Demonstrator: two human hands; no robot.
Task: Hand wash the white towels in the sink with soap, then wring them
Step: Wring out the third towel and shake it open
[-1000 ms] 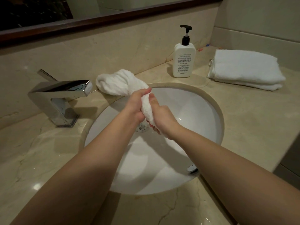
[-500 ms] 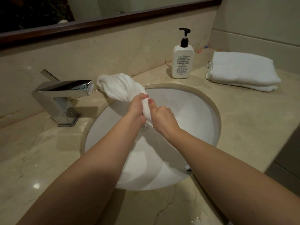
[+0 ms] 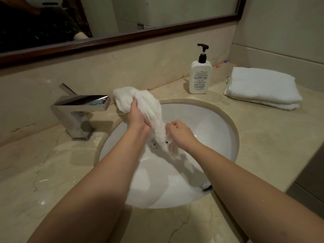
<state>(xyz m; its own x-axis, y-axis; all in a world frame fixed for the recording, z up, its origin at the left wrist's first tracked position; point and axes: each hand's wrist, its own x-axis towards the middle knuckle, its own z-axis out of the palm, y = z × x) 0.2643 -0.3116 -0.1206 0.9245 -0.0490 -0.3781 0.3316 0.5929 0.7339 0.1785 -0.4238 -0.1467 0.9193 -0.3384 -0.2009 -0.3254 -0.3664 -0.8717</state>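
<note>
A wet white towel [image 3: 149,109] hangs twisted over the white round sink [image 3: 215,130], its top bunched above the back rim. My left hand [image 3: 138,116] grips the towel's upper part from the left. My right hand [image 3: 180,134] holds the lower end with curled fingers just above the drain [image 3: 154,143]. A white soap bottle [image 3: 200,76] with a black pump stands behind the sink. A second white towel [image 3: 263,86], folded, lies on the counter at the right.
A square chrome faucet [image 3: 80,109] stands left of the sink on the beige marble counter [image 3: 43,172]. A dark-framed mirror [image 3: 122,39] runs along the wall. An overflow fitting [image 3: 206,185] sits at the basin's front right. The counter's right edge drops off.
My left hand has slid up the towel toward its bunched top. My right hand has moved down and apart from the left, so the two hands no longer touch.
</note>
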